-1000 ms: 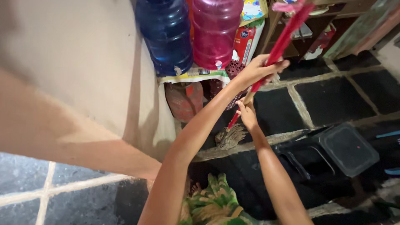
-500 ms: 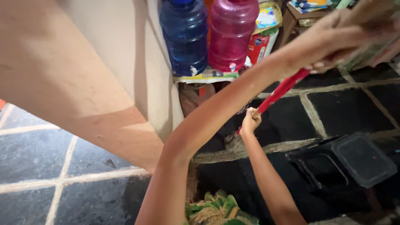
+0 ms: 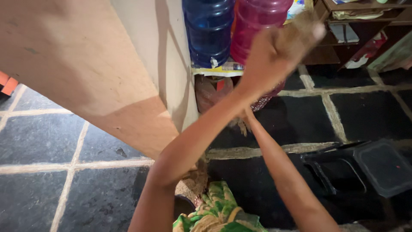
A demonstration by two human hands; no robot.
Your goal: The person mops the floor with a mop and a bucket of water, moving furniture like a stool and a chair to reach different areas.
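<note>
The broom's straw bristles (image 3: 241, 125) showed low by the wall base, just beyond the right hand (image 3: 246, 114), largely hidden, its grip impossible to tell. The left hand (image 3: 274, 53) rose nearer the camera, clenched around something blurred, before blue (image 3: 209, 30) and pink water jugs (image 3: 257, 21).

The left hand (image 3: 274, 53) now rises close before the jugs, and it hides the red broom handle and the right hand
</note>
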